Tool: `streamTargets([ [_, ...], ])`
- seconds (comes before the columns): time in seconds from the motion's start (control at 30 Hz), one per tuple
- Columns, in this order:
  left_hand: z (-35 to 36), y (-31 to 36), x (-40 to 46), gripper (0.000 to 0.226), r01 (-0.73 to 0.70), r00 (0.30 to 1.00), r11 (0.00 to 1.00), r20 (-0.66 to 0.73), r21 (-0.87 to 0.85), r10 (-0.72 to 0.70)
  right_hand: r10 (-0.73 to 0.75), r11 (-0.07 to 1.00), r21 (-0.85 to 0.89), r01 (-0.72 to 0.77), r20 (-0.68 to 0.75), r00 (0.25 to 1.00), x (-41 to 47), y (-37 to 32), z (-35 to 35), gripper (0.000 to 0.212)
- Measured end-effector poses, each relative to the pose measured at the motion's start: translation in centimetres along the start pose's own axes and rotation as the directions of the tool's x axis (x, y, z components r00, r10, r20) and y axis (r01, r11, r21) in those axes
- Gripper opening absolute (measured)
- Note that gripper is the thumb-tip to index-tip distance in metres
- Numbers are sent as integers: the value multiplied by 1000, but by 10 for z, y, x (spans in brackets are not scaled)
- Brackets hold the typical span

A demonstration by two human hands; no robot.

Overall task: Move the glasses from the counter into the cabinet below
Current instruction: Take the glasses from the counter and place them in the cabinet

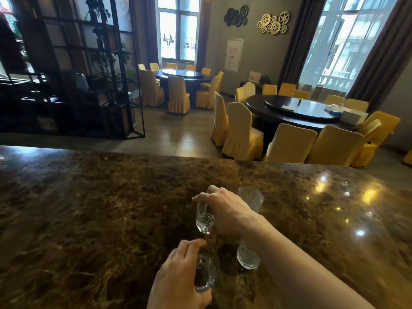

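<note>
Several clear glasses are on or over the brown marble counter (100,208). My right hand (225,210) grips one small glass (204,220) from above and holds it just off the counter. My left hand (180,273) is closed around another small glass (205,274) near the front edge. A taller glass (250,197) stands behind my right hand. Another glass (247,256) stands under my right forearm, partly hidden by it. The cabinet below is out of view.
The counter stretches wide to the left and right, with glare spots on the right. Beyond its far edge lie round dark dining tables (298,110) ringed by yellow-covered chairs (243,132), and a black metal shelf unit (73,70) at the left.
</note>
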State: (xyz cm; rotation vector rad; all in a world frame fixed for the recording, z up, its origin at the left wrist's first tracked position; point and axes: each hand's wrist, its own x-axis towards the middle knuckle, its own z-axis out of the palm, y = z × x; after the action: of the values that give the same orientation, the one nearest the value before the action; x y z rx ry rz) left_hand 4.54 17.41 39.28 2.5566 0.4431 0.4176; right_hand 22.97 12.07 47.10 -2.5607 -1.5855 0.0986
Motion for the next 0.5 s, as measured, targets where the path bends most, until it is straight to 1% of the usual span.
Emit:
streamTargets([
  [0.13, -6, 10, -18, 85, -27, 1000, 999, -17, -28, 26, -10, 1000, -14, 9, -19, 1000, -30, -9, -11, 92],
  [0.27, -6, 20, -35, 87, -17, 999, 999, -32, -39, 15, -9, 1000, -25, 9, -30, 1000, -61, -12, -19, 91],
  [0.5, 0, 52, -61, 85, 17, 999, 1000, -49, 5, -17, 27, 998, -58, -30, -48, 998, -123, 1, -21, 92],
])
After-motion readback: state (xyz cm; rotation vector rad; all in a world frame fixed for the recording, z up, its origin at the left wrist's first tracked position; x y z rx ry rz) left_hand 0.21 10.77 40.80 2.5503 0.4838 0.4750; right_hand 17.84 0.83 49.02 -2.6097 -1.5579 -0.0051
